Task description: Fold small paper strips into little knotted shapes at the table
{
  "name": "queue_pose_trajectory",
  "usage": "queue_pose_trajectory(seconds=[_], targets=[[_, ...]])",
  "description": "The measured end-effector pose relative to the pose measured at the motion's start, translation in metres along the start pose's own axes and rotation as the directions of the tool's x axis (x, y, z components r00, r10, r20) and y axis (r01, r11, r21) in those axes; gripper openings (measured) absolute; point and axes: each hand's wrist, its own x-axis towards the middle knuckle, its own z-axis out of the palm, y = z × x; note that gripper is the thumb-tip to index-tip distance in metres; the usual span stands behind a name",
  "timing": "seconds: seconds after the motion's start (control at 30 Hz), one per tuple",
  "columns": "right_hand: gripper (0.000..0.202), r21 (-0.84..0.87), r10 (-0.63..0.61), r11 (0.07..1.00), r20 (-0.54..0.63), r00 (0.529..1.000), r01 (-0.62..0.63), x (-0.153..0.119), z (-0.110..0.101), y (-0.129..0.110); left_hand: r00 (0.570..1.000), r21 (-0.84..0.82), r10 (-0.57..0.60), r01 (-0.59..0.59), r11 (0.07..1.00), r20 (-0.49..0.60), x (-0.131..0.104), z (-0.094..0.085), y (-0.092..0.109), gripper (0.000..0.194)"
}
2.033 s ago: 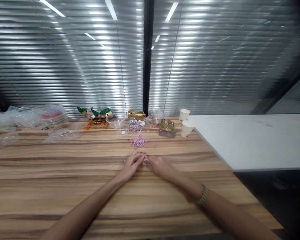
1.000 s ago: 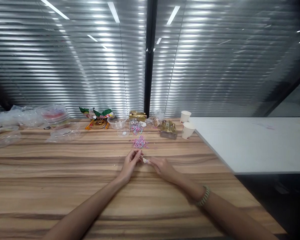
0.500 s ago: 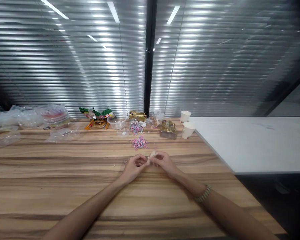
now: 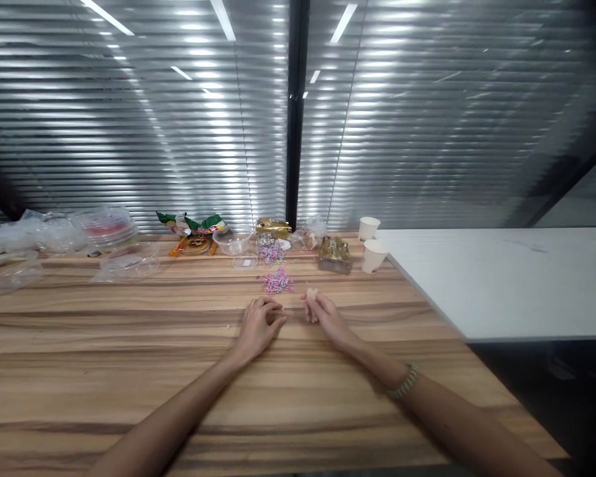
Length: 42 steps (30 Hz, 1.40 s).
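Note:
My left hand (image 4: 262, 323) rests on the wooden table (image 4: 179, 397), thumb and fingertips curved toward each other with a small gap; a tiny pale bit shows near the fingertips. To its right, my right hand (image 4: 325, 319) is closed round a small pale piece (image 4: 312, 293) that sticks out above the fingers; what it is cannot be made out. Just beyond the hands lies a loose pile of pink, purple and blue small rings (image 4: 278, 281). Behind that, more of them sit by a clear bag (image 4: 268, 248).
Two paper cups (image 4: 374, 256) and a gold-wrapped box (image 4: 334, 256) stand at the back right. A clear bowl (image 4: 233, 242), green snack packets (image 4: 198, 225) and clear lids (image 4: 129, 262) line the back. A white table (image 4: 516, 285) adjoins on the right.
My hands have come apart. The left moved left and down onto the table, while the right stays near its place with the pale piece.

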Motion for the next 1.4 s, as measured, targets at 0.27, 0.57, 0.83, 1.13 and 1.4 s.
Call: queue_pose_trajectory(seconds=[0.27, 0.57, 0.83, 1.13, 1.4], targets=[[0.028, -0.271, -0.126, 0.951, 0.099, 0.987, 0.149, -0.002, 0.001, 0.008, 0.997, 0.064, 0.059, -0.062, 0.996, 0.045, 0.0, 0.001, 0.004, 0.01], [0.029, -0.443, -0.112, 0.878, 0.173, 0.979, 0.178, -0.008, 0.001, 0.001, 0.98, 0.069, 0.132, -0.143, 0.987, 0.147, -0.002, 0.0, 0.016, 0.022], [0.029, -0.449, -0.166, 0.863, 0.177, 0.97, 0.23, -0.008, 0.002, 0.0, 0.965, 0.088, 0.139, -0.162, 0.983, 0.224, -0.004, 0.001, 0.016, 0.025], [0.027, -0.453, -0.161, 0.86, 0.2, 0.967, 0.236, -0.008, 0.002, 0.0, 0.967, 0.119, 0.139, -0.167, 0.979, 0.214, -0.003, 0.001, 0.018, 0.026], [0.023, -0.52, -0.177, 0.821, 0.161, 0.971, 0.236, -0.007, 0.004, 0.002, 0.981, -0.032, 0.105, -0.101, 0.994, 0.163, -0.003, 0.003, 0.019, 0.026]])
